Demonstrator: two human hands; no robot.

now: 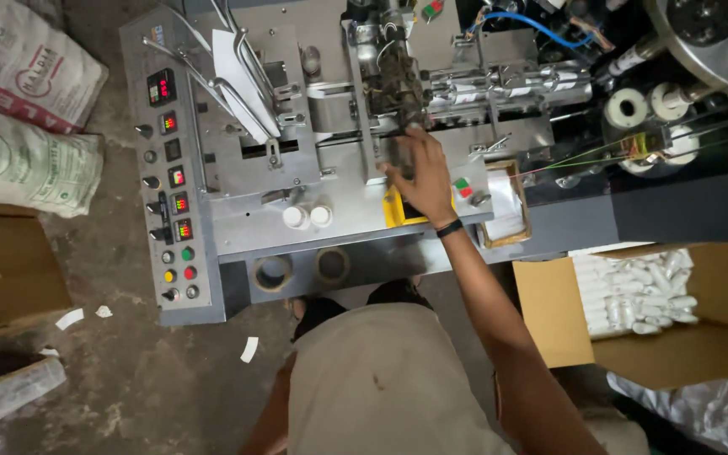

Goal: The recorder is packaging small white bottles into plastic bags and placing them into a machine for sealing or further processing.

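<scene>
Right hand [419, 179] reaching onto grey machine [347, 211], palm down, fingers loosely spread over mechanism just above yellow tray [393, 212]; grasp, if any, hidden. Left hand out of view. Two white caps [307, 216] parked left of tray, within reach.

One head-worn camera looks steeply down from above, fairly close, over the machine [330, 143] and the floor [128, 371].
</scene>
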